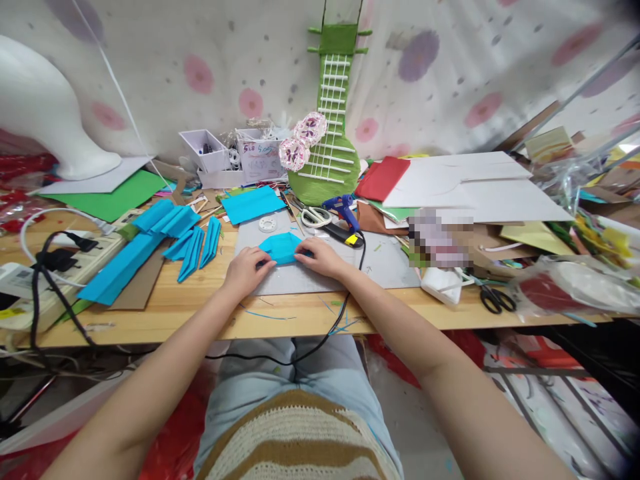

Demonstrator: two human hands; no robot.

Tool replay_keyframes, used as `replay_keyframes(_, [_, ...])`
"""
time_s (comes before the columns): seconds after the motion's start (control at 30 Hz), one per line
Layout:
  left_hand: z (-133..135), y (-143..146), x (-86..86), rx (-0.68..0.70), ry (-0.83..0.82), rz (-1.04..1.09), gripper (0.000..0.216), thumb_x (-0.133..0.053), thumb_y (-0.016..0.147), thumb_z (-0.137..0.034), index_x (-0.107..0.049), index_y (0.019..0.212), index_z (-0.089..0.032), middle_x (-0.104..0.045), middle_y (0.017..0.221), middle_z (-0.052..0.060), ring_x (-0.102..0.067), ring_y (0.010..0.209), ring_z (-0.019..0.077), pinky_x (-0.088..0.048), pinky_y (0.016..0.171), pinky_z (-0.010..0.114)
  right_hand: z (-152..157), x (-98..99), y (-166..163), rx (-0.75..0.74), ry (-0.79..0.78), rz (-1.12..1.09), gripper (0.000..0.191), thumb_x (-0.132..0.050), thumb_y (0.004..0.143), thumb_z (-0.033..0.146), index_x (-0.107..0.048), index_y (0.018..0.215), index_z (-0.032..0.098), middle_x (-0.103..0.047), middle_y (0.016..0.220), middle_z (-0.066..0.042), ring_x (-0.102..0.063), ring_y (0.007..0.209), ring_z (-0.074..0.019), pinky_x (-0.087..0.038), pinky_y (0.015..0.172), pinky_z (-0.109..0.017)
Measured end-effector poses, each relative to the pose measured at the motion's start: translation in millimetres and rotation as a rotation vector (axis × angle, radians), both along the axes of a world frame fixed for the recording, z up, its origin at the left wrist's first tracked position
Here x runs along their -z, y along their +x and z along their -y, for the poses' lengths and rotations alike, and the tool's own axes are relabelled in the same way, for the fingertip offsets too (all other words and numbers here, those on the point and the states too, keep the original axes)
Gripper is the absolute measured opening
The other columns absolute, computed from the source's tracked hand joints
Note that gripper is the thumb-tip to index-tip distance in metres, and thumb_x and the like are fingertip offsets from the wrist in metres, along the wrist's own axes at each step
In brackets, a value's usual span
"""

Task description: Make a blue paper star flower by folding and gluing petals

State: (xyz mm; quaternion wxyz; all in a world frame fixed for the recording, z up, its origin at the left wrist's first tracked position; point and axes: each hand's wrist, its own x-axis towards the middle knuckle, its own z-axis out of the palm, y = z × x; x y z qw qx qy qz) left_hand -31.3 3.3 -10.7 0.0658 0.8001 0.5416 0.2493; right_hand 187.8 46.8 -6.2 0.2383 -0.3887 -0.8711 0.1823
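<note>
The bright blue, flat-looking paper piece (pixel 283 247) is at the centre of the bench, over the grey rectangular board (pixel 385 270), between the two hands. The left hand (pixel 249 270) pinches its left end with thumb and fingers; the right hand (pixel 320 257) grasps its right end. The step in hand is judged to be shaping or folding. For good work, both ends should be kept level, pressure applied evenly from the middle outward, and edges matched before creasing. The black power cable (pixel 345 303) runs just beside the right forearm and should be kept off the paper.

Containers: the small white open-topped bin (pixel 207 162) holds dark items, not identifiable. The white box with handwriting (pixel 260 165) stands beside it; pale, wiry material shows at its top. The clear plastic bag (pixel 560 293) at far right contains dark red and white material, nature undetermined.
</note>
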Motion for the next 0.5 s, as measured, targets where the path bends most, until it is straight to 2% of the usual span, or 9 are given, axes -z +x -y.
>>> replay_keyframes(0.2, [-1,9,-1.7,-0.162,-0.086,0.09,0.022,-0.052,0.083,-0.038,-0.064,0.078,-0.021,-0.066,0.082,0.004,-0.055,0.083,0.0194,-0.041,0.073,0.03,7,0.1,-12,0.199,-0.088,0.015,0.017,-0.054,0.084,0.025,-0.059,0.1,0.02,-0.064,0.082,-0.002,-0.052,0.082,-0.0162,-0.037,0.073,-0.027])
replay_keyframes(0.3, [0,13,-4.3,-0.233,-0.081,0.077,0.021,-0.053,0.082,-0.038,-0.065,0.081,-0.021,-0.066,0.08,0.004,-0.054,0.085,0.0208,-0.04,0.071,0.031,11,1.0,-17,0.257,-0.031,0.085,0.017,-0.051,0.085,0.024,-0.058,0.1,0.019,-0.065,0.085,-0.003,-0.053,0.084,-0.018,-0.037,0.073,-0.028])
replay_keyframes(0.5, [-1,17,-6.1,-0.271,-0.073,-0.023,0.017,-0.054,0.082,-0.038,-0.06,0.079,-0.022,-0.065,0.075,0.002,-0.052,0.086,0.022,-0.038,0.067,0.031,13,5.7,-25,0.275,0.104,0.247,0.017,-0.045,0.088,0.022,-0.055,0.1,0.015,-0.065,0.092,-0.007,-0.052,0.086,-0.0209,-0.036,0.075,-0.031])
